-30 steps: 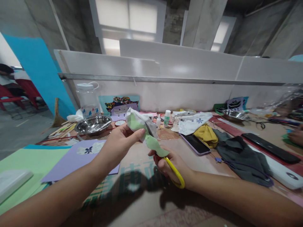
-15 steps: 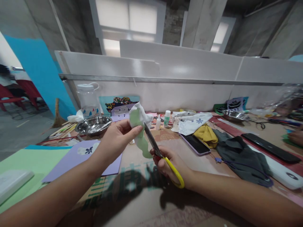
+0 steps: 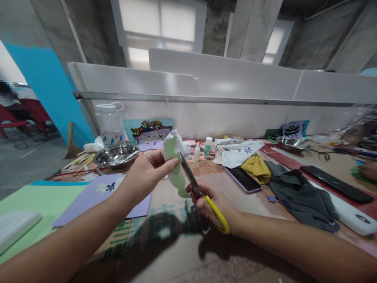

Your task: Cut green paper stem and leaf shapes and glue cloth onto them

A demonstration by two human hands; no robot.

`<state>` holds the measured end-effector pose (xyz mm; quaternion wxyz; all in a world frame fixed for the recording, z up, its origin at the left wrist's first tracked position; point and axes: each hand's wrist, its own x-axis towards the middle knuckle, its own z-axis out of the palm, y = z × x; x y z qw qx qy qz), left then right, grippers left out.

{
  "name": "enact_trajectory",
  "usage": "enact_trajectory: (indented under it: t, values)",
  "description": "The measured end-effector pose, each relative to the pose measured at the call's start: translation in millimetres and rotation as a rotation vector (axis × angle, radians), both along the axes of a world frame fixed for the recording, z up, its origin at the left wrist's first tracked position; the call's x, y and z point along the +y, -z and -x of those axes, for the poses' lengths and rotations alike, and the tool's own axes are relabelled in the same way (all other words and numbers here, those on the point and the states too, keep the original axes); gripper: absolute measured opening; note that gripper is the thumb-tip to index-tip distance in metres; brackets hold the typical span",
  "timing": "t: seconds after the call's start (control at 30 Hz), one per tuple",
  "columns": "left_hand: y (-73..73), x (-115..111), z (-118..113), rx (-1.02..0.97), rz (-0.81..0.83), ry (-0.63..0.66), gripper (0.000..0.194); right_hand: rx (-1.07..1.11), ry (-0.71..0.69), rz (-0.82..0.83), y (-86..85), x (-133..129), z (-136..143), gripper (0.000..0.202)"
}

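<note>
My left hand point(image 3: 149, 171) pinches a wavy-edged green paper cutout point(image 3: 177, 181) with white cloth point(image 3: 184, 148) behind it, held up above the table. In my right hand point(image 3: 213, 204) are scissors point(image 3: 191, 177) with yellow handles, fingers through the loops. Their blades point up and lie along the right edge of the green paper and the white cloth, near my left thumb. Whether the blade tips are fully closed is hard to make out. Part of the cloth is hidden behind the paper and my fingers.
Left are purple card point(image 3: 88, 196), green card point(image 3: 26, 196), a metal bowl point(image 3: 101, 159) and a plastic jug point(image 3: 107, 122). Small glue bottles point(image 3: 207, 147) stand behind. To the right lie a phone point(image 3: 244, 181), yellow cloth point(image 3: 256, 169) and dark grey cloth point(image 3: 297, 196). Another person's hand point(image 3: 368, 171) shows far right.
The green paper and white cloth have shifted slightly right and tilted a little in my left hand. The scissors stay almost where they were, blades still at the edge.
</note>
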<state>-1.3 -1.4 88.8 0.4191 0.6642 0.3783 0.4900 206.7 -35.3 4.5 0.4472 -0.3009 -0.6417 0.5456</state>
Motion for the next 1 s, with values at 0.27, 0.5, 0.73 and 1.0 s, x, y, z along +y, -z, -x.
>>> enact_trajectory:
  t: [0.27,0.5,0.73,1.0]
  values:
    - [3.6,-1.5,-0.2,0.001,-0.012,0.018,0.03,0.003,0.03,0.025,-2.8,0.6,1.1,0.064]
    - [4.8,-3.2,-4.2,-0.032,0.005,-0.006,0.028,0.001,0.049,0.019,-1.7,1.6,1.4,0.065]
    - [5.6,-3.7,-6.1,-0.065,0.031,0.012,0.026,-0.011,0.068,-0.003,3.5,4.8,-0.1,0.066]
    - [6.8,-2.9,-6.8,-0.082,0.028,0.017,0.029,-0.007,0.067,-0.015,3.2,3.7,-0.6,0.065]
